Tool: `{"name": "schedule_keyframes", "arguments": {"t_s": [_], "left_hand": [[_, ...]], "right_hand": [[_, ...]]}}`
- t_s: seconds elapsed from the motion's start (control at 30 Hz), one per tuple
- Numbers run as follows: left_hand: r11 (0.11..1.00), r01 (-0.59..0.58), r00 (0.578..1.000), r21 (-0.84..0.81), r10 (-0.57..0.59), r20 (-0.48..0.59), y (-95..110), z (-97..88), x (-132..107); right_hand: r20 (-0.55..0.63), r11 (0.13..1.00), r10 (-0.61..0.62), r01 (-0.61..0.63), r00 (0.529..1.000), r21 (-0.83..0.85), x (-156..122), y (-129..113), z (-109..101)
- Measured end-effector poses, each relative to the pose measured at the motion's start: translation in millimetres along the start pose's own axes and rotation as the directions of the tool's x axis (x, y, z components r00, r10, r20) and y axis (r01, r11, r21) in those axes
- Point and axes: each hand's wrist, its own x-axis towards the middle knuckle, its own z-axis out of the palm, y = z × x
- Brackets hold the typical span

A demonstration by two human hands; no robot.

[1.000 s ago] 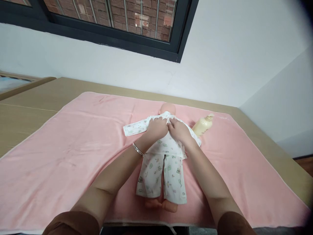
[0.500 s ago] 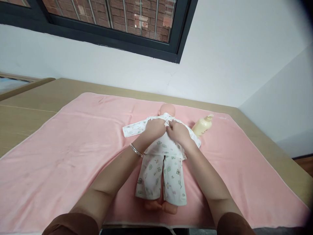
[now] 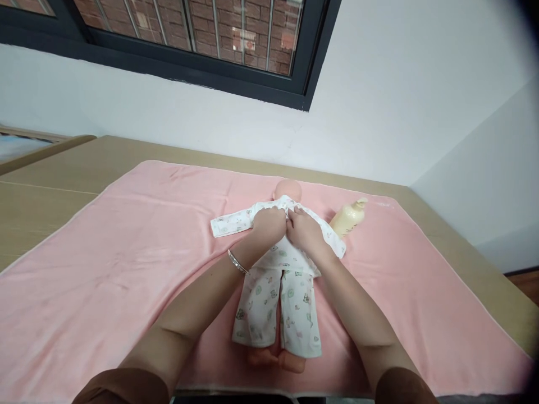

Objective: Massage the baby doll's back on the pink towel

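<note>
A baby doll (image 3: 288,189) lies on a pink blanket, its head toward the wall and its feet toward me. It wears a white printed top (image 3: 280,257) and matching trousers (image 3: 256,311). My left hand (image 3: 269,226), with a silver bangle on the wrist, is closed on the front of the top at the chest. Beside it my right hand (image 3: 306,229) is closed too, its fingers pinching the top's front near the middle. The two hands almost touch. Whatever small fastening lies between the fingertips is hidden.
A pale yellow pump bottle (image 3: 348,217) lies tilted by the doll's sleeve on the right. The pink blanket (image 3: 105,264) covers much of a wooden table (image 3: 54,191). Behind it rises a white wall (image 3: 362,112) with a dark-framed window (image 3: 252,90).
Both hands have shifted slightly down the doll's chest, toward me, and stay close together at the top's front. The doll and bottle lie as before.
</note>
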Motion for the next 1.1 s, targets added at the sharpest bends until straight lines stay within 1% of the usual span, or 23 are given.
{"name": "schedule_keyframes", "arguments": {"t_s": [0.03,0.1,0.17,0.23,0.3,0.33,0.4,0.47,0.57,0.63,0.7,0.8,0.87,0.97,1.03,1.1], "left_hand": [[1.000,0.013,1.000,-0.006,-0.013,0.016,-0.1,-2.8,-0.7],[0.999,0.014,1.000,-0.039,-0.015,-0.016,-4.8,-1.3,3.1],[0.997,-0.018,0.995,-0.077,0.010,-0.102,-12.9,9.1,12.1],[0.993,-0.044,0.983,-0.112,0.023,-0.181,-20.6,23.4,22.4],[0.990,-0.049,0.978,-0.134,0.021,-0.207,-24.7,34.5,29.1],[0.989,-0.047,0.979,-0.138,0.018,-0.205,-24.9,37.0,29.9],[0.991,-0.041,0.982,-0.125,0.016,-0.189,-21.8,34.4,25.9],[0.995,-0.040,0.988,-0.089,0.026,-0.155,-15.5,23.6,16.5],[0.998,-0.052,0.997,-0.031,0.050,-0.052,-6.4,4.1,3.3],[0.999,-0.043,0.999,-0.029,0.043,0.004,-4.6,-2.5,1.0],[0.999,-0.019,1.000,-0.049,0.018,-0.011,-7.1,-0.6,4.6],[0.996,0.013,0.992,-0.084,-0.023,-0.121,-12.8,12.7,14.2],[0.996,0.035,0.983,-0.076,-0.048,-0.176,-12.1,21.7,17.3],[0.998,0.070,0.983,0.004,-0.068,-0.171,-1.7,27.1,12.2],[0.996,0.075,0.985,0.055,-0.065,-0.160,6.3,25.2,5.8],[0.996,0.057,0.987,0.068,-0.046,-0.153,9.4,21.8,2.0]], "right_hand": [[0.010,1.000,0.007,-0.007,1.000,0.004,-0.7,0.1,-2.5],[0.007,0.999,0.019,-0.020,1.000,0.042,2.5,6.9,-2.8],[-0.021,0.995,0.030,-0.027,0.999,0.101,10.1,19.7,3.7],[-0.056,0.989,0.027,-0.018,0.998,0.147,19.2,33.3,14.0],[-0.081,0.987,0.009,0.004,0.997,0.159,25.9,41.8,22.9],[-0.088,0.989,0.002,0.011,0.996,0.149,27.3,42.9,25.4],[-0.088,0.995,0.003,0.006,0.996,0.103,25.4,37.9,24.8],[-0.076,0.999,0.026,-0.023,0.997,0.043,17.3,25.1,17.6],[-0.030,0.996,0.072,-0.073,0.997,-0.046,1.5,3.2,2.7],[-0.014,0.992,0.088,-0.089,0.996,-0.085,-4.3,-4.1,-3.1],[-0.027,0.992,0.106,-0.107,0.994,-0.072,-3.0,-1.7,-2.3],[-0.081,0.993,0.114,-0.112,0.990,0.028,8.2,13.1,8.1],[-0.098,0.991,0.103,-0.094,0.990,0.093,14.8,20.6,15.0],[-0.062,0.989,0.068,-0.059,0.996,0.134,15.1,18.8,16.3],[-0.039,0.992,0.021,-0.016,0.999,0.129,10.4,12.4,11.1],[-0.030,0.993,-0.023,0.027,0.999,0.115,6.5,7.9,5.5]]}}
